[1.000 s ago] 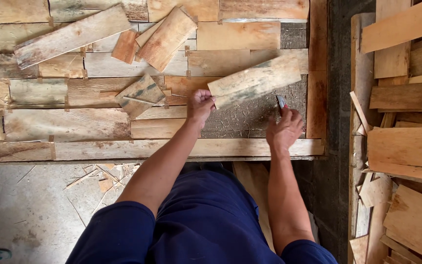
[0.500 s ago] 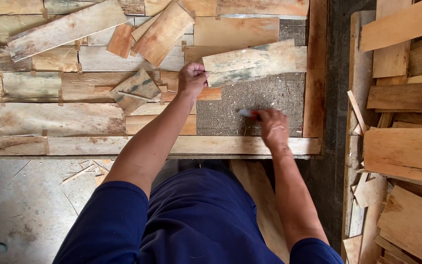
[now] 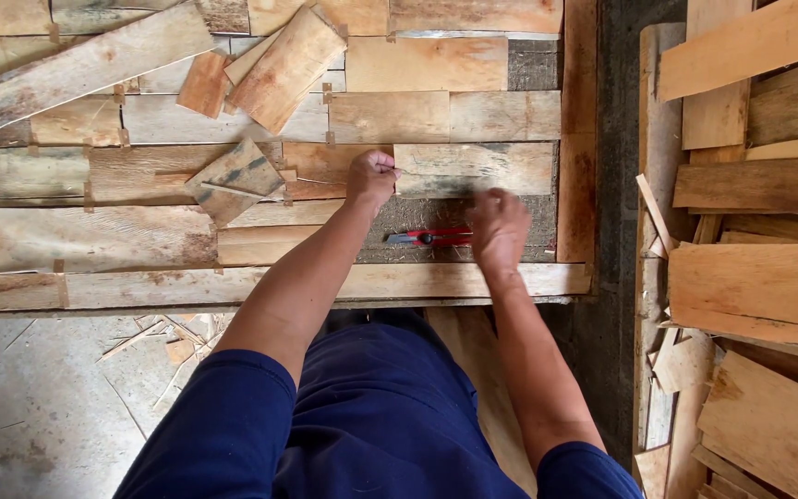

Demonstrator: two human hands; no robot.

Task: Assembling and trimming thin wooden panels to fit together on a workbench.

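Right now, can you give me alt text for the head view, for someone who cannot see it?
Seen from above, a person's left hand presses a weathered rectangular wooden plank into a gap in a flat wooden patchwork panel, while the right hand hovers over a red-handled utility knife. Loose wooden boards are stacked at the right.

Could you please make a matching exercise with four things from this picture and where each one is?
Things:
1. left hand
2. right hand
3. red utility knife
4. stack of loose boards

Places:
A. lying on the dark bare patch, just left of one hand
B. far right, outside the frame
C. at the left end of the grey weathered plank
D. over the dark bare patch, below that plank

Pairs: 1-C, 2-D, 3-A, 4-B
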